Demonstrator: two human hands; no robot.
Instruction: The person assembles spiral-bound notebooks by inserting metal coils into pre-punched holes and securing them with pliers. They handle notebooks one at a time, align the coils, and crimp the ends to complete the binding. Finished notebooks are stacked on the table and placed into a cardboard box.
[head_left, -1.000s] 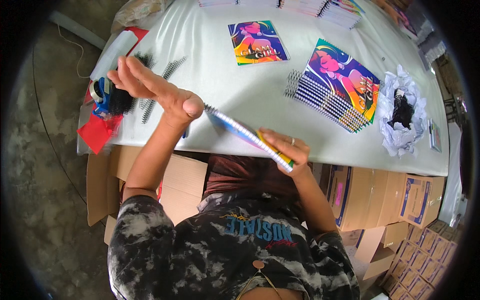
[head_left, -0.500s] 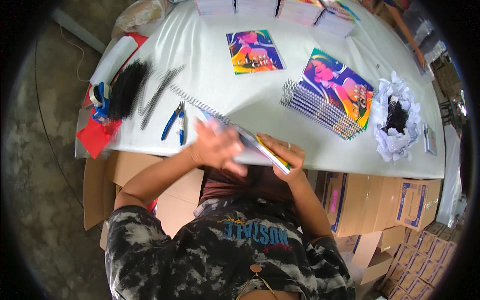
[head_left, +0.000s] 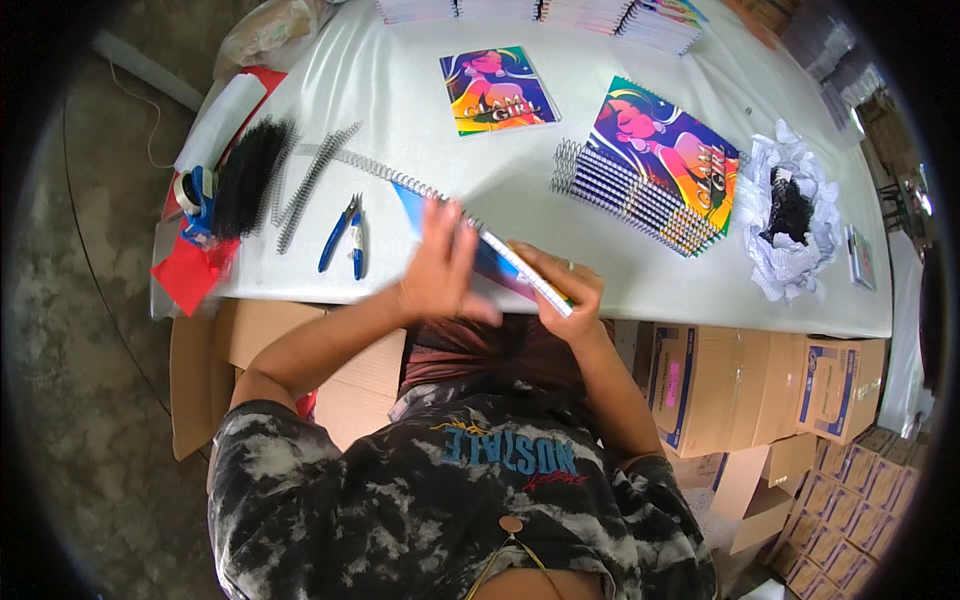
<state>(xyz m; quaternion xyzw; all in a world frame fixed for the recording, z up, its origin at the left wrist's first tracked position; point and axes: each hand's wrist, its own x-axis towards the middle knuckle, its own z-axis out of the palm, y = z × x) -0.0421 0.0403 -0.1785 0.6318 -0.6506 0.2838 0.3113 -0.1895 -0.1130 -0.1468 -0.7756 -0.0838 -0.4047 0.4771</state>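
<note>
My right hand [head_left: 566, 287] grips the lower end of a notebook [head_left: 528, 274] tilted up on its edge, its page block facing up. A spiral binding coil [head_left: 388, 174] sits along the notebook's upper part and sticks out past it toward the far left. My left hand [head_left: 440, 262] is beside the coil with its fingers stretched and apart, slightly blurred; whether the fingertips touch the coil I cannot tell. Left of that hand lie blue-handled cutting pliers [head_left: 343, 237]. Loose coils [head_left: 312, 190] rest farther left, next to a bundle of black coils [head_left: 256, 175].
A colourful notebook [head_left: 497, 90] lies at the far middle of the white-covered table. Coil-bound notebooks [head_left: 655, 170] are stacked at the right, beside crumpled paper [head_left: 790, 262] around something black. A blue tape dispenser [head_left: 197, 205] stands at the left edge. Cardboard boxes [head_left: 740, 390] are below.
My left hand has slowed, its fingers now raised beside the coil instead of smeared across it. The right hand keeps its grip on the notebook. The whole view has shifted slightly.
</note>
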